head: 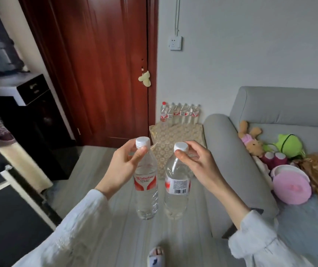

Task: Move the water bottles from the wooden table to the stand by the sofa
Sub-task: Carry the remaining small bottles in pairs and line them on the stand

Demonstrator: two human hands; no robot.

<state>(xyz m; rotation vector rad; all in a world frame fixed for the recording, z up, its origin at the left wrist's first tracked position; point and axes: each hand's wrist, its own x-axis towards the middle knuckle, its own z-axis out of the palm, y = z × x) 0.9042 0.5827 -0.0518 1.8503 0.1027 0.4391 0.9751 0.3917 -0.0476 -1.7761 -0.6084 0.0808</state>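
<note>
My left hand (122,166) grips the neck of a clear water bottle (146,191) with a white cap and a red label. My right hand (196,164) holds a second water bottle (176,191) by its neck, barcode side facing me. Both bottles hang upright in the air above the grey floor. Ahead stands the stand (175,139), covered by a patterned beige cloth, beside the grey sofa (231,157). Several water bottles (180,113) stand in a row at the stand's back, against the wall.
A dark red door (100,70) is behind the stand on the left. Black furniture (33,120) lines the left side. Soft toys and a pink round item (291,186) lie on the sofa seat. My slippered foot (156,256) is on the floor below.
</note>
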